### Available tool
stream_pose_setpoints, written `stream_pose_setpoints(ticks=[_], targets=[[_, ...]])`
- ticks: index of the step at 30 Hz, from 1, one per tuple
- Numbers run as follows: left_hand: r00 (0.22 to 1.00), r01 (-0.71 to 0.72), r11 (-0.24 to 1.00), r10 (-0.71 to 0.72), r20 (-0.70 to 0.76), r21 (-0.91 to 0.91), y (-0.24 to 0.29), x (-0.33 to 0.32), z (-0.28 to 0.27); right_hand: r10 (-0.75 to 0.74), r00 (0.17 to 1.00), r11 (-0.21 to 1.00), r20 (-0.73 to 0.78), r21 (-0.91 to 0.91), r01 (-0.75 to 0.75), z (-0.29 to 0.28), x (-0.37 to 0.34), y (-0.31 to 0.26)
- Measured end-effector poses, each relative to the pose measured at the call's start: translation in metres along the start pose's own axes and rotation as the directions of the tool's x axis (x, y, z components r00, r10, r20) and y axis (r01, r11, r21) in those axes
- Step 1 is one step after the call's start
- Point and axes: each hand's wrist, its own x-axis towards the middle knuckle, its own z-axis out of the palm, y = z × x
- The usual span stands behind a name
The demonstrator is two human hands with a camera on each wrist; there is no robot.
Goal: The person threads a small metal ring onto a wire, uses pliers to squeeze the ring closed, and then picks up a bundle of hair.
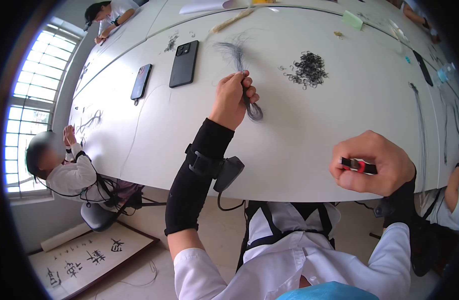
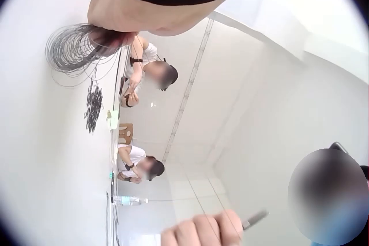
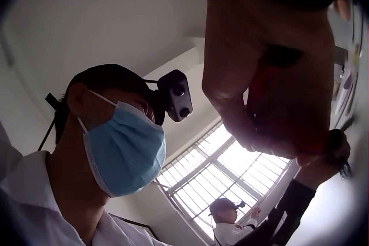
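My left hand [image 1: 233,99] grips a bundle of thin dark strands [image 1: 253,111] above the table. Its looped end hangs below the fist and its loose ends fan out beyond it. In the left wrist view the looped strands [image 2: 72,55] spread into wide coils beside the hand. My right hand [image 1: 373,162], near the table's front edge, is curled round a small tool with red-and-black handles [image 1: 358,165]; the fingers hide most of it, so I cannot tell its kind. Beyond the hands lies a pile of small black curled pieces [image 1: 308,69].
Two phones, a large dark one [image 1: 184,64] and a smaller one [image 1: 141,81], lie left of the bundle. A pale bundle of sticks or strands [image 1: 232,21] lies farther back. Long dark strands [image 1: 419,120] lie at the right. Other people sit around the white table [image 1: 299,135].
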Motion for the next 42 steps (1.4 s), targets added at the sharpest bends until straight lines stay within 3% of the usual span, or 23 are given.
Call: stream_pose_setpoints(ticks=[2,5,8,10,13,14,15,16,17,19,20,21,23,24,26,29,33,36,39,42], targets=[[0.999,-0.038,0.998,0.038,-0.017,0.047,0.009,0.019,-0.009,-0.140,0.990,0.980,0.018,0.145,0.136,-0.019,-0.030,0.006],[0.995,-0.090,0.982,0.095,-0.025,0.168,0.036,0.050,-0.020,-0.437,0.896,0.856,0.075,0.341,0.389,-0.062,-0.056,0.015],[0.983,-0.168,0.866,0.182,0.016,0.471,0.073,0.058,0.000,-0.365,0.919,0.895,-0.148,0.216,0.390,-0.075,-0.075,0.007],[0.967,-0.243,0.769,0.144,0.209,0.592,0.087,0.061,0.001,-0.221,0.894,0.941,-0.390,0.156,0.301,-0.065,-0.066,-0.009],[0.986,-0.148,0.405,0.126,0.105,0.902,0.078,0.068,-0.009,-0.242,0.795,0.970,-0.556,-0.132,0.203,-0.058,-0.045,-0.012],[0.914,-0.181,-0.005,0.367,0.170,0.983,0.062,0.100,-0.043,-0.235,0.748,0.971,-0.621,-0.178,0.157,-0.057,-0.041,-0.007],[0.770,-0.261,-0.193,0.549,0.325,0.946,0.054,0.101,-0.052,-0.237,0.694,0.968,-0.680,-0.226,0.109,-0.059,-0.036,-0.003],[0.572,-0.293,-0.384,0.664,0.482,0.876,0.050,0.084,-0.046,-0.239,0.632,0.962,-0.737,-0.267,0.052,-0.061,-0.032,0.000],[0.567,-0.358,-0.271,0.697,0.438,0.894,0.045,0.073,-0.035,-0.220,0.619,0.968,-0.754,-0.247,0.044,-0.065,-0.029,0.002],[0.648,-0.556,-0.135,0.547,0.530,0.820,0.037,0.038,0.004,-0.217,0.626,0.967,-0.749,-0.253,0.032,-0.077,-0.025,0.006],[0.691,-0.654,0.056,0.449,0.566,0.754,0.030,0.022,0.023,-0.222,0.637,0.964,-0.738,-0.262,0.032,-0.080,-0.020,0.007],[0.744,-0.655,0.188,0.328,0.582,0.732,0.027,0.006,0.041,-0.206,0.607,0.969,-0.768,-0.246,0.019,-0.078,-0.014,0.009],[0.793,-0.574,0.518,0.158,0.589,0.634,0.023,-0.017,0.071,-0.189,0.694,0.968,-0.695,-0.251,0.012,-0.072,-0.002,0.013],[0.840,-0.402,0.708,0.032,0.542,0.581,0.026,-0.031,0.086,-0.162,0.741,0.967,-0.651,-0.254,-0.011,-0.066,0.005,0.011],[0.865,-0.125,0.927,-0.073,0.497,0.354,0.022,-0.044,0.103,-0.077,0.842,0.978,-0.534,-0.203,-0.039,-0.056,0.018,0.009],[0.838,-0.027,1.000,0.019,0.545,0.007,0.008,-0.033,0.101,-0.029,0.870,0.977,-0.492,-0.199,-0.080,-0.042,0.033,0.019],[0.880,-0.074,0.982,0.148,0.451,-0.176,0.024,-0.025,0.074,0.012,0.882,0.964,-0.471,-0.230,-0.136,-0.050,0.028,0.036],[0.897,-0.225,0.953,0.284,0.338,-0.203,0.036,-0.015,0.042,0.182,0.877,0.887,-0.445,-0.310,-0.341,-0.061,0.016,0.041],[0.901,-0.362,0.928,0.372,0.224,-0.087,0.045,-0.015,0.021,0.271,0.893,0.749,-0.359,-0.504,-0.430,-0.070,0.008,0.049],[0.916,-0.399,0.907,0.388,0.100,0.138,0.034,-0.023,0.027,0.101,0.848,0.774,-0.521,-0.494,-0.396,-0.078,0.003,0.069]])
